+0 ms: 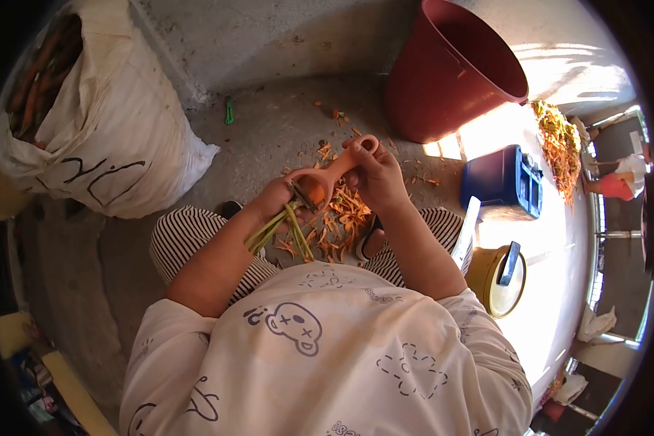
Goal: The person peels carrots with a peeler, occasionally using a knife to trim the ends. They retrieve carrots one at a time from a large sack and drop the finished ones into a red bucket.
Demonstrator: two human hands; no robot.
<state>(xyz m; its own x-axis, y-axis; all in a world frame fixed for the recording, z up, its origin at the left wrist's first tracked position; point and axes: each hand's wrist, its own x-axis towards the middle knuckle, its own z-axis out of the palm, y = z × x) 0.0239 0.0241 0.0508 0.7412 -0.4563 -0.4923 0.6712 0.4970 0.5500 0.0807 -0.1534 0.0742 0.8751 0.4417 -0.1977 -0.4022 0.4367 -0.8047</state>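
My left hand is closed around a carrot, whose cut green stalks stick out toward my lap. In my right hand is a salmon-coloured peeler, gripped by its handle with the ring end up near my thumb. The wide head of the peeler lies over the carrot, its blade touching or very close to it. Most of the carrot is hidden behind the peeler and my left fingers. Below both hands, orange peelings are scattered over the floor between my feet.
A white sack of carrots stands at the left. A dark red bucket, a blue jerrycan and a yellow container stand to the right. A heap of peelings lies beyond. A small green object is on the floor.
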